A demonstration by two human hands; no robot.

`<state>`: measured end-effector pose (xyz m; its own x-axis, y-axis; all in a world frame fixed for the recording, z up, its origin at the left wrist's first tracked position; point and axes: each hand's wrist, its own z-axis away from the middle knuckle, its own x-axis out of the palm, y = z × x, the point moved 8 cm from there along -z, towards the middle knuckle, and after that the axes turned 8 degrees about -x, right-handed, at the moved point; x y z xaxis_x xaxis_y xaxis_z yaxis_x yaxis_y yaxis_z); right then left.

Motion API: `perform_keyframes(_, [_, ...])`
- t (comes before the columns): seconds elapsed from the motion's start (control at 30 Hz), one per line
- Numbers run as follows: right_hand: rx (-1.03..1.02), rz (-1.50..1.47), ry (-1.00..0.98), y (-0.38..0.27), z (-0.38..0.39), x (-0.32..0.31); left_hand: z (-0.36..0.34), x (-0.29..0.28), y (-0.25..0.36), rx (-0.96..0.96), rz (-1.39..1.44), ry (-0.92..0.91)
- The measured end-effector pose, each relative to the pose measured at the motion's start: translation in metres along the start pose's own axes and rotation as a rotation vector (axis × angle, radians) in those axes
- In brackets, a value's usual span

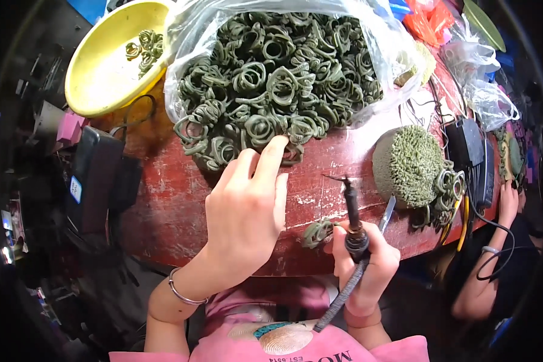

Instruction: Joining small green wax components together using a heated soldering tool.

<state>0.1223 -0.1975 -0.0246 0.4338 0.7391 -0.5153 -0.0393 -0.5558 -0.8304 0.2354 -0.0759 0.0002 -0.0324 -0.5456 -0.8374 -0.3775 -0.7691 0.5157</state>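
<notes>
My left hand [247, 202] reaches into a heap of dark green coiled rings [283, 84], piled in a clear plastic bag [190, 45]. Its fingers are stretched out, the fingertips against the rings at the near edge. Dark, pen-like and thin-tipped, a soldering iron [352, 208] points away from me in my right hand [374, 265], which is closed around it. A slim metal blade [388, 214] and a grey wrapped shaft [344, 295] line up through the same hand and look like one tool. Beside those fingers a loose green coiled piece [318, 233] lies on the table.
A yellow bowl [81, 90] with a few rings stands at far left. On the red worn table [175, 205] sit a round green textured block [413, 166] and more rings [447, 187]. Black devices [93, 181] and cables flank it. Another person's arm [482, 277] is at right.
</notes>
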Motion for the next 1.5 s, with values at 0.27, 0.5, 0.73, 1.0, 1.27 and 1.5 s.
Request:
perform_keyframes(0.27, [-0.03,0.048,0.063,0.003,-0.001,0.003,0.008,-0.001,-0.014,-0.071,0.22,-0.051])
perform_keyframes(0.5, [0.122,-0.403,0.037,-0.002,0.01,-0.003,0.032,0.009,-0.017,-0.289,0.876,-0.301])
perform_keyframes(0.73, [0.138,-0.625,0.031,-0.006,0.016,-0.002,0.037,0.003,0.0,-0.21,0.816,-0.35])
perform_keyframes(1.0, [0.244,-0.757,0.123,-0.001,0.019,-0.005,0.039,0.007,0.007,-0.275,0.944,-0.439])
perform_keyframes(1.27, [0.241,-0.76,0.116,-0.003,0.018,-0.002,0.04,0.013,0.004,-0.304,0.997,-0.47])
perform_keyframes(1.5, [0.358,-0.651,0.113,0.008,0.032,-0.009,0.039,0.024,-0.001,-0.275,1.021,-0.546])
